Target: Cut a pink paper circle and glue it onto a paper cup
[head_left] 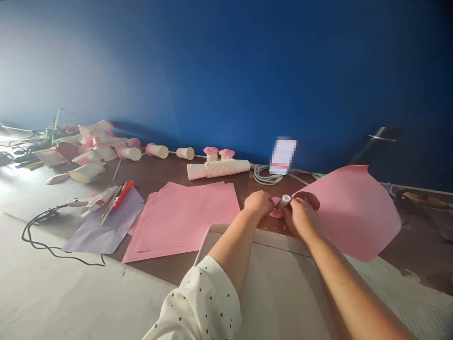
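Observation:
Beyond the front edge of the table, my two hands work close together over a small piece of pink paper [277, 214]. My left hand [259, 204] has its fingers closed at the paper's left edge. A small white cylinder [285, 201], perhaps a tube or glue stick, stands over the paper. My right hand [301, 218] is closed against the cylinder from the right, its fingertips partly hidden. Just right of that hand, a large pink sheet [354, 212] with a rounded cut-out curls upward.
Left of my hands lie stacked pink sheets [191, 217], a grey-purple sheet [102, 231], a red cutter [118, 198] and a white corded tool [94, 200]. Nested paper cups [221, 168], pink-topped cups [226, 155] and a coiled cable [264, 175] line the blue wall [226, 71].

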Action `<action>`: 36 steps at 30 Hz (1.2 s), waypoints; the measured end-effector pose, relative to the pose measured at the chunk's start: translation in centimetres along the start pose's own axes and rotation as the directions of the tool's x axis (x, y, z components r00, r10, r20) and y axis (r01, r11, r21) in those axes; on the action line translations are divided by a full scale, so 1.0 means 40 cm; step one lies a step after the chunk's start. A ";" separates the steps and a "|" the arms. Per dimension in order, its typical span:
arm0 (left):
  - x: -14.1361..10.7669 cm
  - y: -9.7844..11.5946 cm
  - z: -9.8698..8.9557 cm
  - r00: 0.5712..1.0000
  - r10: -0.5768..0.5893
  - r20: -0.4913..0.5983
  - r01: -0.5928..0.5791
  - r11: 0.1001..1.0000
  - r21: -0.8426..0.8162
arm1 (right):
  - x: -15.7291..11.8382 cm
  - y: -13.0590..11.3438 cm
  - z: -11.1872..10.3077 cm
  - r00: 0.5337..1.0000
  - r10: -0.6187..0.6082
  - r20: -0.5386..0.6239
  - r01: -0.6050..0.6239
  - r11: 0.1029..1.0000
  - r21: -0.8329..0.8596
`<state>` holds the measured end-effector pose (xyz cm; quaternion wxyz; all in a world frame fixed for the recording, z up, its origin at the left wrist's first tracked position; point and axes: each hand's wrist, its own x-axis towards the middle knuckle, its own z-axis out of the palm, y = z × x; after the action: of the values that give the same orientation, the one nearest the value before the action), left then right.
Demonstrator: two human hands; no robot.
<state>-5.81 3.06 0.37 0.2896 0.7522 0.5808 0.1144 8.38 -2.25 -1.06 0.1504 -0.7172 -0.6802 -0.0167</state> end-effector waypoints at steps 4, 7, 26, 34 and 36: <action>0.003 -0.002 0.001 1.000 0.003 0.008 -0.003 1.000 -0.004 | 0.002 0.011 0.010 0.997 0.024 -0.073 -0.015 0.993 0.116; 0.001 -0.001 -0.001 1.000 0.001 0.010 -0.001 1.000 -0.006 | 0.002 0.007 0.012 0.998 -0.028 -0.052 0.033 0.994 0.103; 0.000 0.000 0.000 1.000 0.006 0.006 -0.006 1.000 -0.005 | 0.003 0.007 0.013 1.000 -0.010 -0.022 0.011 0.999 0.044; -0.014 0.012 -0.011 1.000 -0.018 0.017 0.018 1.000 0.002 | 0.001 -0.039 -0.010 1.000 -0.001 0.015 0.002 0.997 -0.081; -0.016 0.013 -0.011 1.000 -0.017 0.020 0.017 1.000 -0.011 | -0.002 -0.047 -0.012 1.000 -0.005 0.000 0.005 0.994 -0.111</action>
<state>-5.80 2.50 1.16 0.3006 0.7468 0.5835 0.1076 6.63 -2.37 -0.24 0.1102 -0.7229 -0.6799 -0.0550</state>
